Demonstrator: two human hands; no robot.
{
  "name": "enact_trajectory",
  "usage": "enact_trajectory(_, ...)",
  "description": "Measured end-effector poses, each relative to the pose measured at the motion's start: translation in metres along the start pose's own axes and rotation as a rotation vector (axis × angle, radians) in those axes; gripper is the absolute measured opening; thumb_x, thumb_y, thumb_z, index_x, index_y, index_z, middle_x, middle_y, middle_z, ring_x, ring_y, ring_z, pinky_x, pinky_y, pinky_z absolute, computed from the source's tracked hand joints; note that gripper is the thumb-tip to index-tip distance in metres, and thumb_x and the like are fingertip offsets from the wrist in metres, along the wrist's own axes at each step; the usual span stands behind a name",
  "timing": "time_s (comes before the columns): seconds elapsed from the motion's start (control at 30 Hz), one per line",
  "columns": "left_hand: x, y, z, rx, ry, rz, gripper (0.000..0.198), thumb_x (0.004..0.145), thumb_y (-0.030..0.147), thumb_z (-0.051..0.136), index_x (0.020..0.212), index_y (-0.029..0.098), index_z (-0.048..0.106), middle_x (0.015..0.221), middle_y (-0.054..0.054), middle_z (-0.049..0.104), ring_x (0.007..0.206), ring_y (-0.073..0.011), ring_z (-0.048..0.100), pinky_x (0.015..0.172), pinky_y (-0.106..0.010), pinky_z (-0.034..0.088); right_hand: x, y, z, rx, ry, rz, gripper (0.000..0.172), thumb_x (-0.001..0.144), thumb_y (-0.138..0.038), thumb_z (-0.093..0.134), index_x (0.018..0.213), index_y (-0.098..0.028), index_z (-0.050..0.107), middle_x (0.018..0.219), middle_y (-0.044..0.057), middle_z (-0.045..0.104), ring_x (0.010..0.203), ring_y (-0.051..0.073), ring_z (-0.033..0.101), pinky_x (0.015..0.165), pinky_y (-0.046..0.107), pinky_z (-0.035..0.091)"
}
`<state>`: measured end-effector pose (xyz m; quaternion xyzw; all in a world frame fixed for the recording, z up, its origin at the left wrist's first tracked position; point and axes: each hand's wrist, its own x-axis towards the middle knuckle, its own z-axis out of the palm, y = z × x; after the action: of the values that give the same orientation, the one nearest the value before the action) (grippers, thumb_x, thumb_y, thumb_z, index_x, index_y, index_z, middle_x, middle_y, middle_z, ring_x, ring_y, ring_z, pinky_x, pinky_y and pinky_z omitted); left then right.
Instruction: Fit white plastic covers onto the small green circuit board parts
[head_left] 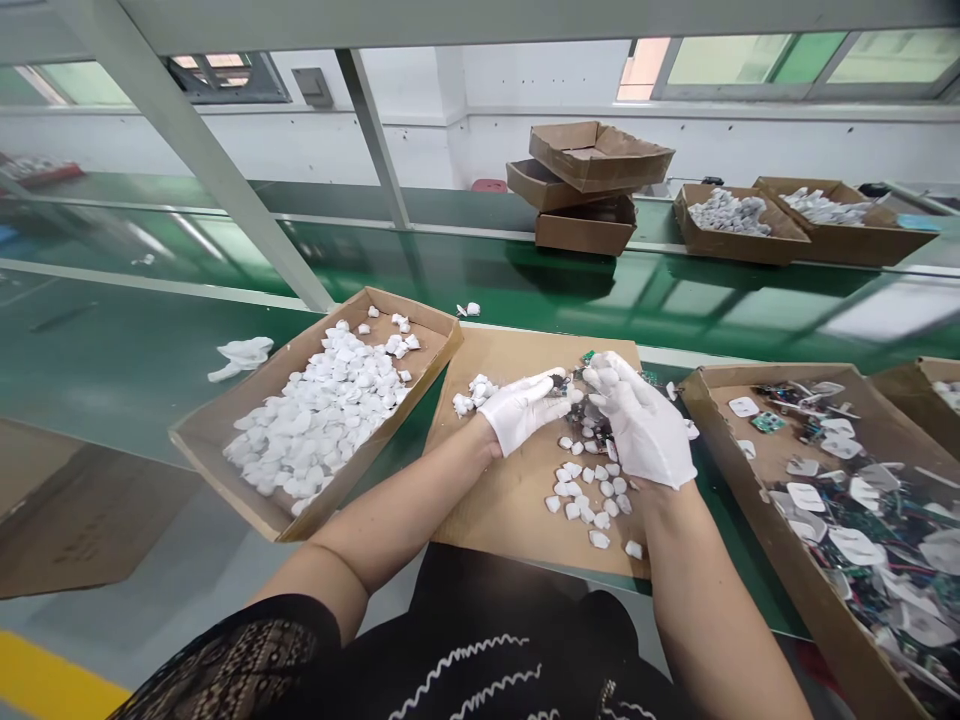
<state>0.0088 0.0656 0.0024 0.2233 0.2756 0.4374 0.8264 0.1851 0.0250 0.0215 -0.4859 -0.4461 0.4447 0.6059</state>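
Both my hands wear white gloves and meet over a brown cardboard sheet (pixel 495 500). My left hand (pixel 525 408) has its fingers closed on a small dark part (pixel 559 383). Beside it, my right hand (pixel 641 420) is curled with fingertips together near a small green board (pixel 588 357); what it grips is too small to make out. Under and between the hands lie dark wired parts, partly hidden. Several small white pieces (pixel 585 490) are scattered on the sheet nearer my body, and a little pile of white pieces (pixel 474 394) sits left of my left hand.
A cardboard tray (pixel 431 375) of white pieces stands at left. At right, another tray (pixel 780 540) holds wired boards with white plates. Stacked boxes (pixel 585 232) and two filled trays (pixel 742 248) stand behind. A slanted metal post (pixel 202 150) rises at left.
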Motion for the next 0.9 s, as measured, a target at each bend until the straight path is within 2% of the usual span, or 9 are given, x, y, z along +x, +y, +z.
enact_trajectory(0.07, 0.001, -0.002, -0.003, 0.006, -0.026, -0.01, 0.026, 0.089, 0.012, 0.066, 0.115, 0.014, 0.072, 0.113, -0.012, 0.073, 0.106, -0.0219, 0.071, 0.109, -0.036, 0.046, -0.003, -0.004, 0.001, -0.13, 0.019, -0.051, 0.046, 0.086, -0.054, 0.073, 0.122, -0.025, 0.073, 0.13, 0.005, 0.069, 0.122, 0.028, 0.063, 0.103, 0.043, 0.056)
enact_trajectory(0.17, 0.002, -0.006, -0.006, -0.002, -0.147, -0.05, 0.028, 0.089, 0.014, 0.066, 0.117, 0.014, 0.071, 0.115, -0.013, 0.072, 0.11, -0.0235, 0.07, 0.11, -0.039, 0.045, -0.008, -0.004, 0.003, -0.353, 0.044, -0.167, 0.037, 0.088, -0.047, 0.073, 0.118, -0.025, 0.076, 0.125, 0.004, 0.072, 0.127, 0.027, 0.06, 0.112, 0.042, 0.049)
enact_trajectory(0.27, 0.001, -0.012, -0.006, -0.03, -0.208, -0.053, 0.025, 0.09, 0.018, 0.067, 0.114, 0.016, 0.072, 0.117, -0.011, 0.071, 0.109, -0.0232, 0.069, 0.108, -0.042, 0.047, -0.01, 0.004, 0.006, -0.482, 0.017, -0.359, 0.028, 0.094, -0.04, 0.067, 0.119, -0.029, 0.075, 0.124, 0.002, 0.072, 0.122, 0.023, 0.061, 0.113, 0.042, 0.047)
enact_trajectory(0.4, -0.002, -0.02, -0.001, 0.01, -0.217, -0.034, 0.02, 0.082, 0.02, 0.078, 0.101, 0.014, 0.074, 0.105, -0.011, 0.073, 0.104, -0.023, 0.069, 0.106, -0.043, 0.048, -0.012, 0.015, 0.01, -0.585, 0.013, -0.581, 0.022, 0.097, -0.034, 0.064, 0.114, -0.032, 0.077, 0.113, 0.004, 0.073, 0.112, 0.024, 0.063, 0.105, 0.045, 0.049)
enact_trajectory(0.53, -0.008, -0.021, 0.006, 0.1, -0.144, -0.024, 0.023, 0.074, 0.021, 0.085, 0.09, 0.01, 0.073, 0.1, -0.013, 0.072, 0.097, -0.0248, 0.07, 0.102, -0.046, 0.049, -0.013, 0.017, 0.012, -0.575, 0.048, -0.619, 0.021, 0.097, -0.03, 0.064, 0.113, -0.033, 0.077, 0.111, 0.003, 0.074, 0.105, 0.023, 0.067, 0.101, 0.043, 0.052)
enact_trajectory(0.7, -0.013, -0.019, 0.01, 0.125, -0.08, -0.017, 0.035, 0.066, 0.026, 0.091, 0.092, 0.01, 0.074, 0.095, -0.011, 0.073, 0.084, -0.0194, 0.07, 0.089, -0.037, 0.054, -0.012, 0.017, 0.009, -0.76, 0.082, -0.698, 0.023, 0.096, -0.026, 0.064, 0.114, -0.031, 0.077, 0.102, 0.004, 0.078, 0.093, 0.024, 0.071, 0.085, 0.041, 0.056)
enact_trajectory(0.77, -0.014, -0.018, 0.011, 0.101, -0.064, -0.032, 0.038, 0.066, 0.029, 0.092, 0.093, 0.011, 0.075, 0.09, -0.01, 0.072, 0.082, -0.0186, 0.069, 0.084, -0.034, 0.055, -0.011, 0.015, 0.008, -0.797, 0.08, -0.726, 0.024, 0.097, -0.025, 0.063, 0.115, -0.029, 0.077, 0.101, 0.005, 0.078, 0.091, 0.025, 0.071, 0.084, 0.041, 0.057)
enact_trajectory(0.83, -0.014, -0.018, 0.012, 0.082, -0.068, -0.021, 0.034, 0.072, 0.032, 0.088, 0.095, 0.01, 0.075, 0.09, -0.01, 0.072, 0.08, -0.018, 0.069, 0.084, -0.034, 0.055, -0.011, 0.013, 0.008, -0.818, 0.051, -0.734, 0.028, 0.099, -0.026, 0.058, 0.121, -0.027, 0.075, 0.112, 0.006, 0.076, 0.103, 0.026, 0.07, 0.093, 0.042, 0.056)
enact_trajectory(0.9, -0.013, -0.017, 0.011, 0.051, -0.092, 0.01, 0.031, 0.079, 0.031, 0.082, 0.101, 0.011, 0.075, 0.1, -0.012, 0.073, 0.086, -0.019, 0.069, 0.089, -0.035, 0.054, -0.012, 0.01, 0.008, -0.854, -0.045, -0.722, 0.036, 0.102, -0.029, 0.051, 0.134, -0.025, 0.067, 0.13, 0.007, 0.069, 0.126, 0.029, 0.06, 0.107, 0.046, 0.05)
